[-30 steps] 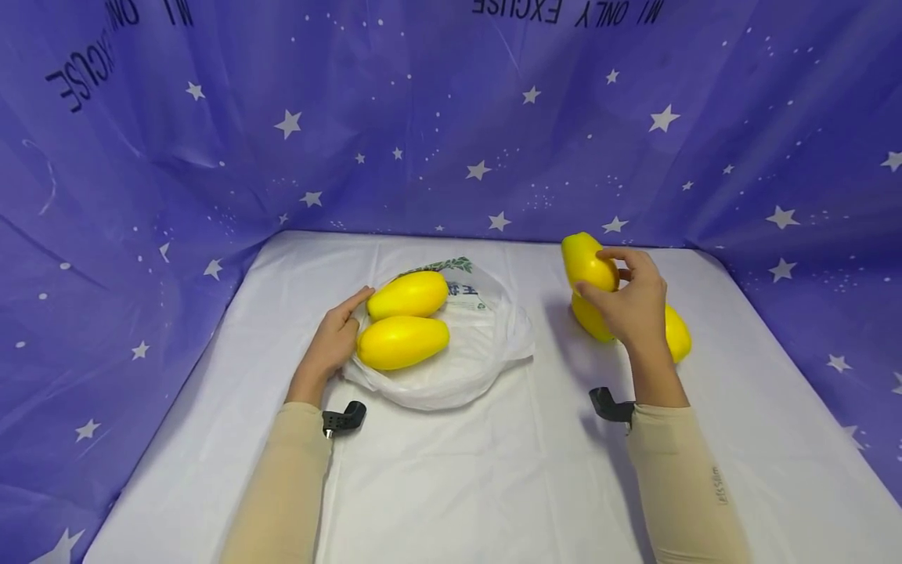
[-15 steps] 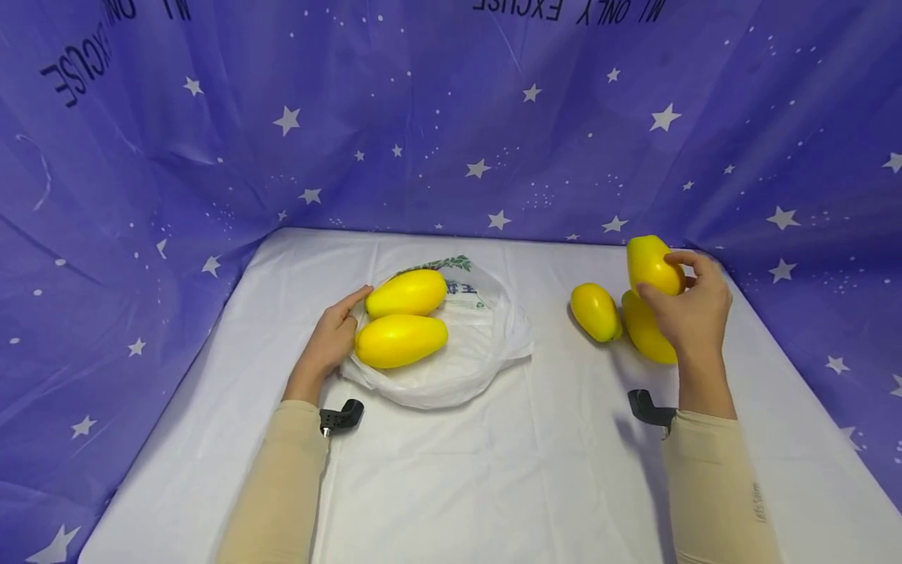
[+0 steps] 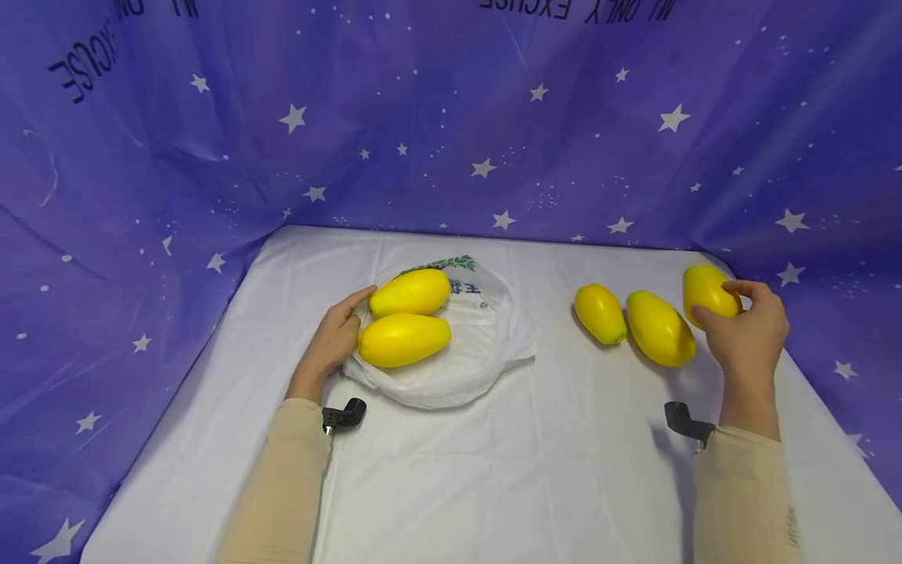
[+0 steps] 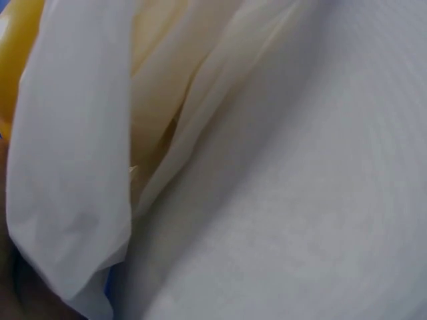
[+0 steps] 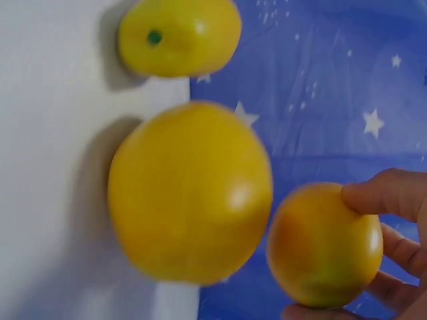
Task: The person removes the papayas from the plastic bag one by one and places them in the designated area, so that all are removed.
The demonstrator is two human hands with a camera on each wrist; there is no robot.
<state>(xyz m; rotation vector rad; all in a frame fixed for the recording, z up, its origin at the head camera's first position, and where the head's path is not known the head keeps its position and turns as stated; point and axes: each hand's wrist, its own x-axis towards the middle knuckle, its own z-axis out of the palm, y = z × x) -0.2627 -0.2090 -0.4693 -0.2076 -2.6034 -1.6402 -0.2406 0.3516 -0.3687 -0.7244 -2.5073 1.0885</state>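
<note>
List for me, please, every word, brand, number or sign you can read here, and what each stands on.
"ONLY EXCUSE": backdrop, top right, upside down, partly cut off.
"EXCUSE": backdrop, upper left, slanted.
"LetsSlim", probably: right sleeve, small and sideways.
Unreadable: small print on the bag; cut-off letters at the backdrop's top edge.
No number can be read.

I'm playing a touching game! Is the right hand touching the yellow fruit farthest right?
Touching. The right wrist view shows it: the right hand holds the fruit, with fingers against its skin on opposite sides.
</note>
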